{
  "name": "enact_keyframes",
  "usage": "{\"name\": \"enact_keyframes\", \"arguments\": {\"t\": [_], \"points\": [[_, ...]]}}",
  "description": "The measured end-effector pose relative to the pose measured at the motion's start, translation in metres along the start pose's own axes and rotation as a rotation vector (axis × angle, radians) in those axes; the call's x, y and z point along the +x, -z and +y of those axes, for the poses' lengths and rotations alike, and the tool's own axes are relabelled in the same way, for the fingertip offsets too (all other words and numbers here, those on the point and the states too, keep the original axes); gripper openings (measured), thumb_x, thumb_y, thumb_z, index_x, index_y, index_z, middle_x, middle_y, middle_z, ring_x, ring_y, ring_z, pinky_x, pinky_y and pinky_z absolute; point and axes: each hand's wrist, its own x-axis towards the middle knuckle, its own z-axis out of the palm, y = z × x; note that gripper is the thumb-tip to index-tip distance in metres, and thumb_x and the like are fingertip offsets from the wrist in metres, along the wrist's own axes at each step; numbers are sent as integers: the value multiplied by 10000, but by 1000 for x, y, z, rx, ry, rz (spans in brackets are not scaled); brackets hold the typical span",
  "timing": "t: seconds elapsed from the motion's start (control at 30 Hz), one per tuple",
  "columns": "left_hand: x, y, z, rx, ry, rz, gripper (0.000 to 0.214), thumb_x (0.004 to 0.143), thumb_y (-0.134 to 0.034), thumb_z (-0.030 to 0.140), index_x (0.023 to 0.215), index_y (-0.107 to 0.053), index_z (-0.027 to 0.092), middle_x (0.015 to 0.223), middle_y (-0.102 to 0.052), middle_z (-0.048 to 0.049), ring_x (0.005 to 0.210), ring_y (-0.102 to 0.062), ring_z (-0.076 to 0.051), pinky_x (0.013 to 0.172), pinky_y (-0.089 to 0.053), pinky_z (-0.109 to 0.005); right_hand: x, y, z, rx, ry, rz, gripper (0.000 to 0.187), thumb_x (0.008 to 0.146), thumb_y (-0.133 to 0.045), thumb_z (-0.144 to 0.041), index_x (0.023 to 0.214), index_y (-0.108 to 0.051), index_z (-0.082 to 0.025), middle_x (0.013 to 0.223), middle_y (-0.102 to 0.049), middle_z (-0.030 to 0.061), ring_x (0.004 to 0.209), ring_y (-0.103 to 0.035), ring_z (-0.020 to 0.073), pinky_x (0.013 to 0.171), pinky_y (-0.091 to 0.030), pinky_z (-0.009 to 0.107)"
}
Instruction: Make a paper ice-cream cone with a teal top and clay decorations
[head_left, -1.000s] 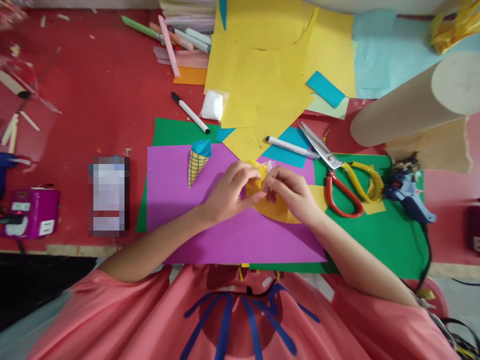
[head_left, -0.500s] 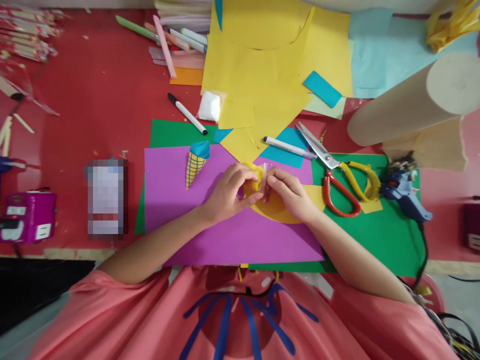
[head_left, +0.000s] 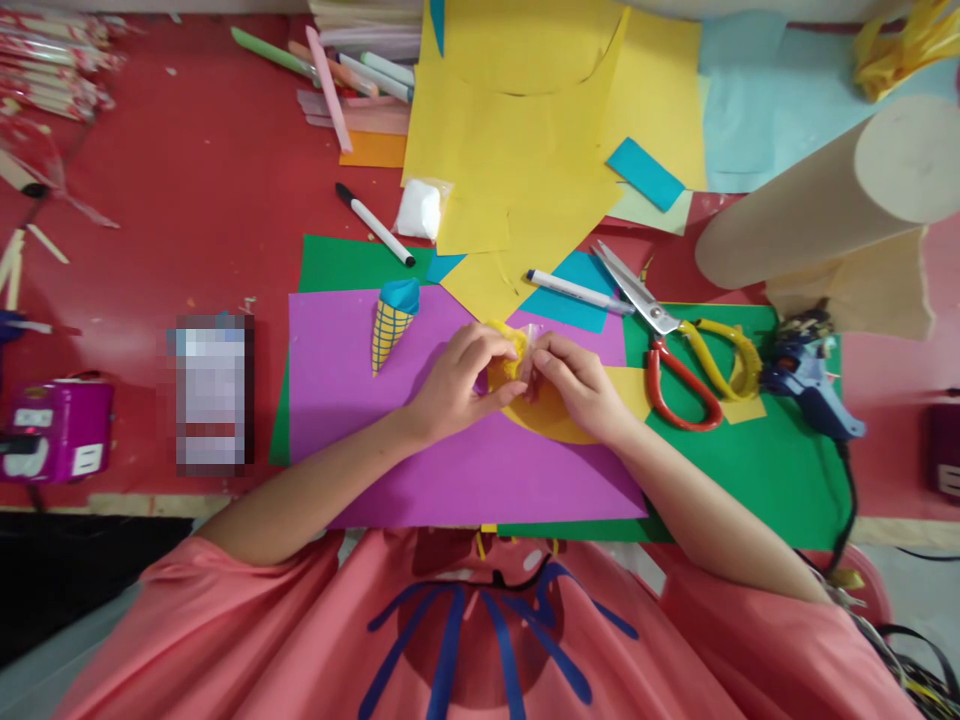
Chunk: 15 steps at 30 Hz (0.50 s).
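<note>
Over the purple sheet (head_left: 450, 480), both hands meet at a small clear plastic bag (head_left: 529, 345) with a soft yellow lump in it. My left hand (head_left: 465, 385) curls its thumb and fingers around the lump's side. With thumb and forefinger pressed together, my right hand (head_left: 574, 380) pinches the bag's right edge. An orange-yellow curved paper piece (head_left: 555, 420) lies beneath the hands. To the left rests a small paper cone (head_left: 391, 330), yellow with blue grid lines and a blue top. My fingers partly cover the bag.
Open-bladed scissors (head_left: 660, 330), a marker (head_left: 574, 290) and a glue gun (head_left: 814, 375) lie to the right. Behind them leans a large cardboard tube (head_left: 795, 200). Yellow paper (head_left: 525, 140), a white packet (head_left: 420, 208) and another marker (head_left: 375, 225) lie ahead. A blurred-out phone-like object (head_left: 214, 395) is left.
My right fingers have shifted very slightly at the bag's edge. The bag stays between both hands, and the things on the table keep their places.
</note>
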Motion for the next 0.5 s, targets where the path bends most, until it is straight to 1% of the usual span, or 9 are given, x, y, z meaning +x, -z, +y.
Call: {"name": "enact_keyframes", "arguments": {"t": [0.13, 0.23, 0.37, 0.5], "points": [[0, -1, 0, 14, 0, -2, 264, 924, -581, 468, 1023, -513, 234, 965, -638, -32, 889, -602, -158, 772, -518, -304, 0, -1, -1, -14, -8, 11, 288, 999, -469, -359, 781, -552, -190, 701, -586, -9, 618, -572, 100, 618, -471, 247], [-1, -1, -1, 35, 3, -12, 273, 928, -565, 487, 1018, -520, 233, 959, -643, -36, 887, -605, -164, 768, -514, -313, 0, -1, -2, 5, -26, 31, 263, 980, -481, -314, 762, -556, -187, 684, -591, -12, 593, -576, 96, 593, -471, 240], [-2, -2, -1, 32, 3, -26, 268, 918, -587, 471, 1025, -532, 231, 975, -648, -43, 909, -602, -169, 785, -504, -313, 0, -1, -4, 38, -60, 39, 240, 952, -497, -271, 743, -572, -179, 647, -605, -17, 561, -602, 100, 568, -474, 237], [-2, -3, -1, 60, -17, -37, 253, 928, -573, 461, 1022, -530, 230, 962, -644, -47, 901, -596, -175, 779, -499, -314, 0, -1, -5, 50, -92, 55, 275, 949, -495, -285, 710, -578, -178, 611, -617, -17, 533, -611, 103, 551, -474, 237]]}}
